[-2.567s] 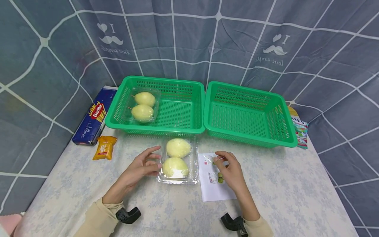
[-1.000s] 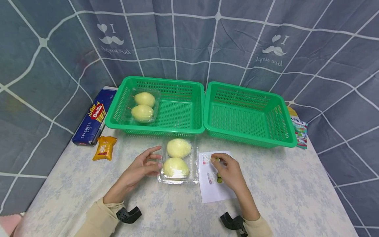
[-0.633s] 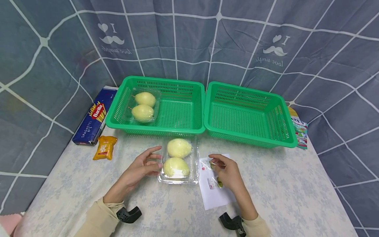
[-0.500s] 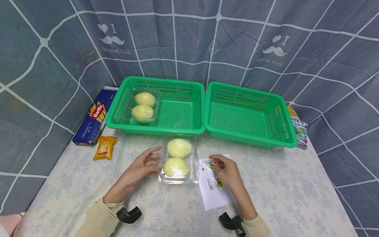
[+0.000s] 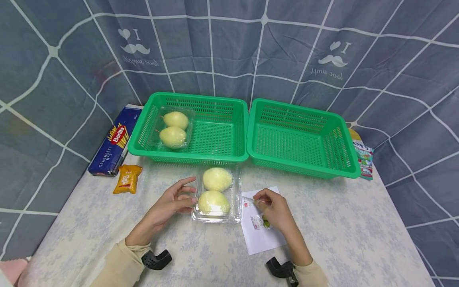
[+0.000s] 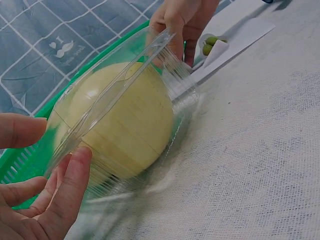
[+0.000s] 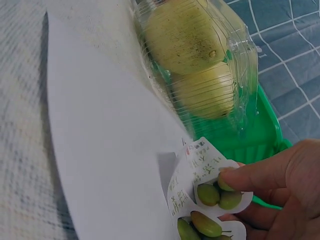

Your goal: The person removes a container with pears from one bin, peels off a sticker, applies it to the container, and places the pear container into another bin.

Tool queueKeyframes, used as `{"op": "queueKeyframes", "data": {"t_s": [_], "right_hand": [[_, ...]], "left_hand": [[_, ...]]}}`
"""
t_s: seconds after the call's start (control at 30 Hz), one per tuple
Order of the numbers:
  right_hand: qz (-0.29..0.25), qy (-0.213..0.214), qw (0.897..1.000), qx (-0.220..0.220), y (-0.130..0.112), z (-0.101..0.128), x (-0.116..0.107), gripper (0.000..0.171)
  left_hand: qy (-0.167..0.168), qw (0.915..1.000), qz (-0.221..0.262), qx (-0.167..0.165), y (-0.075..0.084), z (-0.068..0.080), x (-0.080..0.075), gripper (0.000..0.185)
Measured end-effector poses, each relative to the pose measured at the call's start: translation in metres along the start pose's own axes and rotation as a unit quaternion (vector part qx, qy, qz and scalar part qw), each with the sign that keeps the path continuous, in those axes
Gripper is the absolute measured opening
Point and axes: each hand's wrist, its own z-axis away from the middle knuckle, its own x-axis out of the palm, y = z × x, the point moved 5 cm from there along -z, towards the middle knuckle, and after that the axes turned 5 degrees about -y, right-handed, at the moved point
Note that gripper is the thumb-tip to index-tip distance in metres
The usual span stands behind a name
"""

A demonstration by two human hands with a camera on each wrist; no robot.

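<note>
Right hand has apparently peeled sticker up

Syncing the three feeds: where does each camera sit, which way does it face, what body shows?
Head: above, facing forward and down at the table; both forearms, left hand, right hand.
Left wrist: low by the left hand, facing the clear pear box; left fingertips.
Right wrist: low, facing the label sheet; right fingers.
Shared: pear box, sheet.
</note>
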Motion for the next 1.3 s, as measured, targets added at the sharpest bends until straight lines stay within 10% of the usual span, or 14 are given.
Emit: {"op": "queueKeyframes", "data": {"t_s": [1.3], "right_hand": [[-0.171,-0.111,0.979,0.024,0.0042,0.0039,-0.0002,0.011]], "left_hand": [[0.001,1.0000,0.001,0.000,-0.0040,-0.0023,-0.0002,0.074]]}}
